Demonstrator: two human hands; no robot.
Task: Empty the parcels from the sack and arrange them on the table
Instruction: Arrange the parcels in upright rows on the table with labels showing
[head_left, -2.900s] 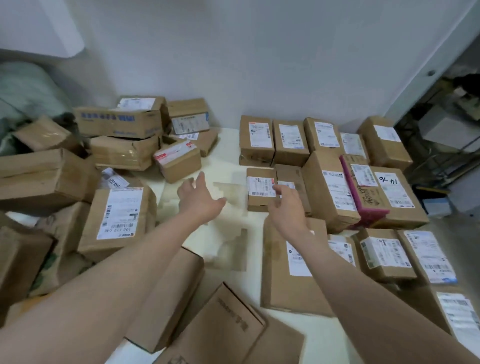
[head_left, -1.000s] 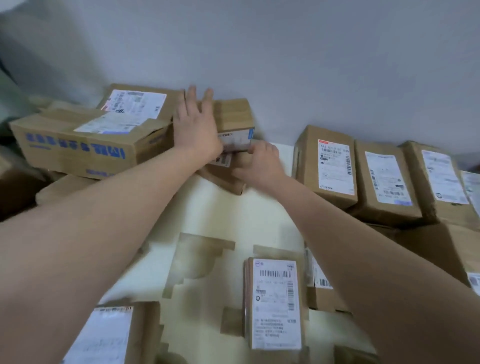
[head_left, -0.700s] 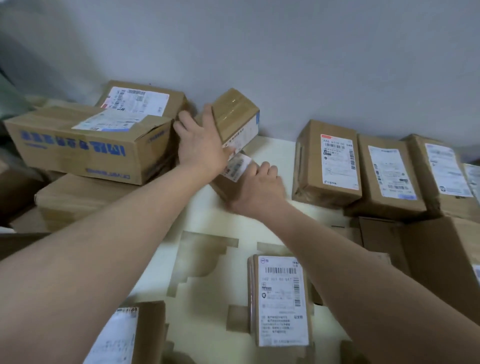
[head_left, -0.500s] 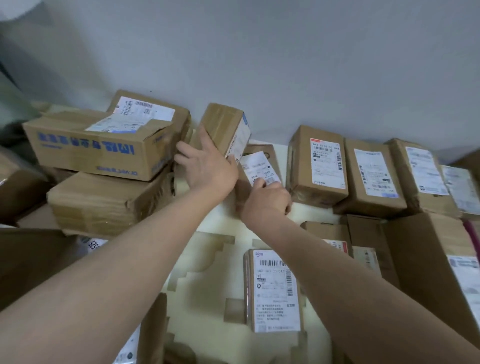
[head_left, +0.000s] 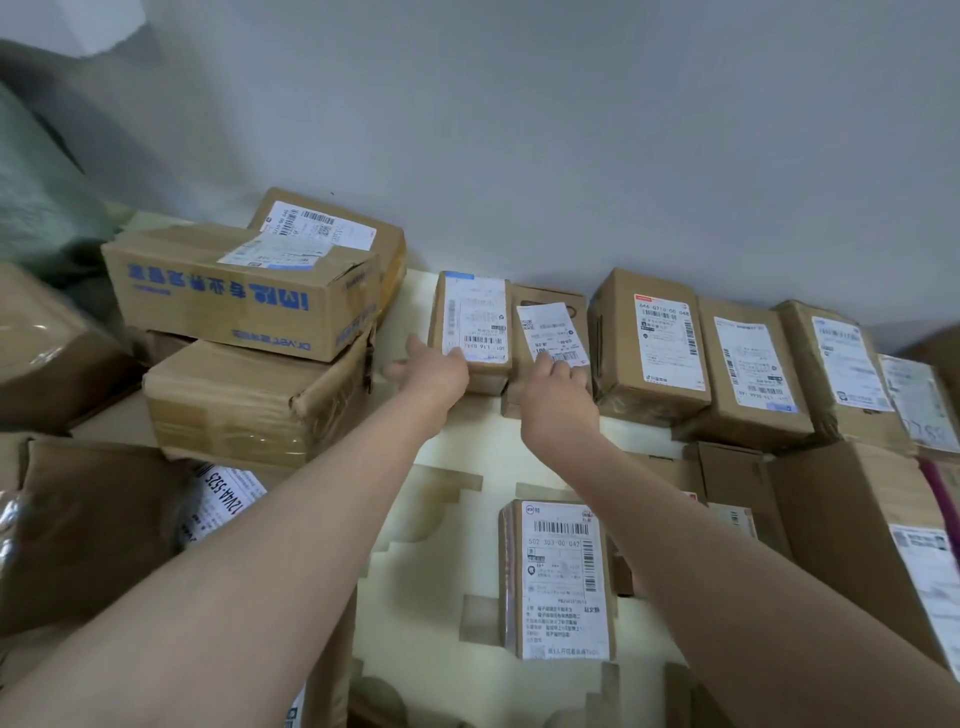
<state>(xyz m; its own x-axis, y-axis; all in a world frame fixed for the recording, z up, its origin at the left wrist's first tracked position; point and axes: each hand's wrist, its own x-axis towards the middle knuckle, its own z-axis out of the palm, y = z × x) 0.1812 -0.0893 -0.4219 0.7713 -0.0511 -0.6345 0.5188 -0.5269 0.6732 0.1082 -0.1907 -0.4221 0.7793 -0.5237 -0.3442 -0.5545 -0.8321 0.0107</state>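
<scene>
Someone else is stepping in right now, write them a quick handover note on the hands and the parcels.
Left hand: fingers on the near end of the small labelled parcel by the wall; grip unclear.
Right hand: fingertips on the flat parcel beside it, pressing rather than gripping.
Done: both lie label-up, extending the back row of parcels leftward along the wall.
Left: the loose pile at left, including the blue-printed carton, still needs arranging on the table. The sack itself is not clearly in view.

"502 303-00-042" on near parcel's label (head_left: 562, 577)
</scene>
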